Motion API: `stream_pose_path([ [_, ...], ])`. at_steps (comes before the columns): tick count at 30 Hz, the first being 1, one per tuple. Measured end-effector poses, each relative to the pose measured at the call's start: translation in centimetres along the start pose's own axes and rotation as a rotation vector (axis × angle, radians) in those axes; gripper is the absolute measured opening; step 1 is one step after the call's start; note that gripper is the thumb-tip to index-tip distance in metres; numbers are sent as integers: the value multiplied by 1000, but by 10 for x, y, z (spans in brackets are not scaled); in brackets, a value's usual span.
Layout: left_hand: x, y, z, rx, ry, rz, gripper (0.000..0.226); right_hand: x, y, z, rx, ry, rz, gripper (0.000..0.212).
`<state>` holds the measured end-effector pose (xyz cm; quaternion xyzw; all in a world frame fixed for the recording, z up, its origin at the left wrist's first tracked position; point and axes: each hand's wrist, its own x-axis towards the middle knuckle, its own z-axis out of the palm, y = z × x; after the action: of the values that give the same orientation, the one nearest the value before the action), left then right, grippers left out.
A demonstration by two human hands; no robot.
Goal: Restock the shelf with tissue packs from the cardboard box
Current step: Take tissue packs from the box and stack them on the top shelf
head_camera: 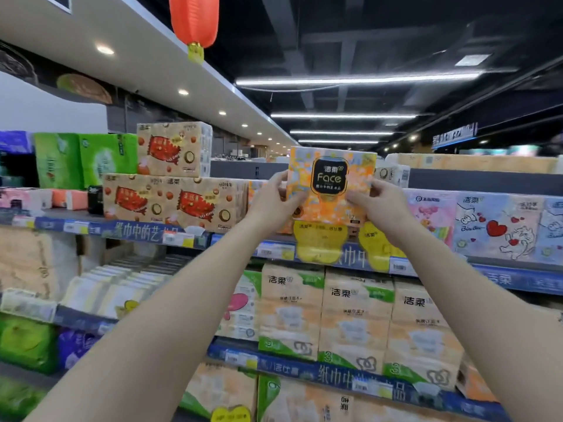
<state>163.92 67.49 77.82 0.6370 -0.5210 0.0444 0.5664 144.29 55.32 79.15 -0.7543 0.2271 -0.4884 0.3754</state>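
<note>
Both bare forearms reach up and forward, nearly straight, converging toward the middle. The left hand [274, 197] and right hand [380, 202] are raised at about the same height, palms facing each other, fingers curled inward in what looks like a firm clasp.

1. This is a shop, a supermarket aisle given over to paper goods.
2. Tiered shelves [304, 376] run past both hands, packed with wrapped tissue packs [356, 315] in repeated brands.
3. Blue price strips [146, 233] with small tags line each shelf edge, level with and below the left hand [274, 202].
4. Above the hands, long tube lights [356, 79] hang from a dark open ceiling.
5. A red lantern [194, 19] hangs high to the upper left of the hands.
6. Beyond the right hand [380, 205], a blurred blue sign [454, 135] marks further aisles.
</note>
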Motion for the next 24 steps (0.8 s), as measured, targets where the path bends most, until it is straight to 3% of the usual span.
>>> stream_pose_path([
  [2, 22, -11, 0, -32, -3, 45, 41, 13, -5, 7, -30, 30, -32, 7],
  [5, 53, -25, 3, -34, -36, 79, 37, 34, -4, 19, -34, 90, -47, 29],
  [7, 72, -35, 8, -4, -35, 98, 36, 48, 4, 26, -50, 125, -25, 26],
  [10, 94, -47, 21, 47, -11, 143, 31, 69, 18, 32, -94, 205, 29, 50],
  [15, 109, -68, 45, 39, -25, 133, 37, 90, 38, 40, -175, 255, 126, 41],
  [18, 108, -74, 49, -15, -56, 107, 56, 91, 48, 39, -262, 271, 177, 17],
  [24, 97, -84, 58, 50, -100, 71, 73, 90, 62, 39, -429, 284, 196, 25],
])
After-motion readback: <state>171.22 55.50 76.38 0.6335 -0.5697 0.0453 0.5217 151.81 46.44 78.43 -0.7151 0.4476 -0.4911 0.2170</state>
